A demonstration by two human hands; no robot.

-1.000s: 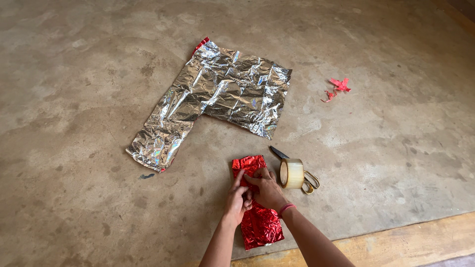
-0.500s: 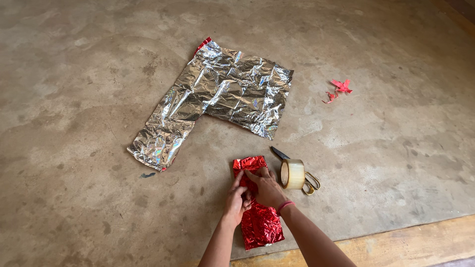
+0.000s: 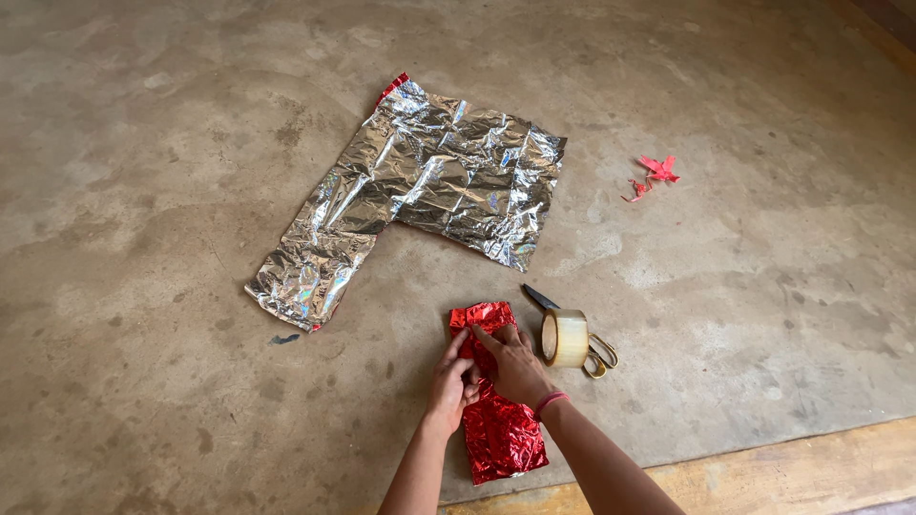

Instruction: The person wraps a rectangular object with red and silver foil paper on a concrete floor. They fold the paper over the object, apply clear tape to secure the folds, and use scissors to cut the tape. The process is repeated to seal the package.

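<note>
We are pressing both hands, left hand (image 3: 450, 380) and right hand (image 3: 516, 362), fingers flat and ungripped, onto the red foil packet (image 3: 498, 429) lying lengthwise directly beneath them, tape roll (image 3: 564, 337) just right.

Single head-worn view, looking steeply down and forward over a bare concrete floor (image 3: 172, 124) from standing or crouched height. Forearms enter from bottom edge, centre-right, hands close to lens at lower middle. Far floor fills upper frame; wooden strip (image 3: 763, 467) runs along lower right corner. Moderate distance, wide field; no second view to overlap.
</note>
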